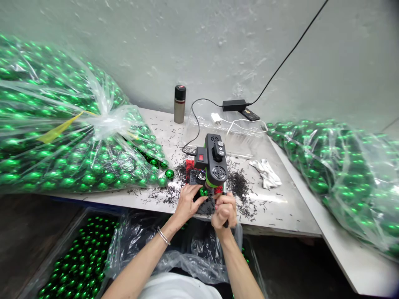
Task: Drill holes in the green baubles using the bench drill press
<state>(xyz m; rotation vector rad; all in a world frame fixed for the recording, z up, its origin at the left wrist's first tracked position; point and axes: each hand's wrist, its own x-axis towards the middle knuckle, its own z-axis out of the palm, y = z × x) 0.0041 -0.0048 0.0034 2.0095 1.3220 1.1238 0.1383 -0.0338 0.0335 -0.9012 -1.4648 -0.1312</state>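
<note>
A small black and green machine (215,160) with a red switch stands on the white table (274,207). Under its front end is a shiny green ball (203,191), held between the thumb and fingers of my left hand (188,202). My right hand (225,211) is wrapped round a black lever handle (225,223) at the machine's right side. Black scraps (239,185) lie around the base. Just left of the machine, a loose green ball (169,174) rests on the table.
Bags of green balls bulge at left (56,137) and right (352,170). Behind stand a bottle (179,106), a clear plastic tray (199,124) and a power adapter (234,105) with cables. White gloves (267,173) lie right. Below is a bin of balls (81,257).
</note>
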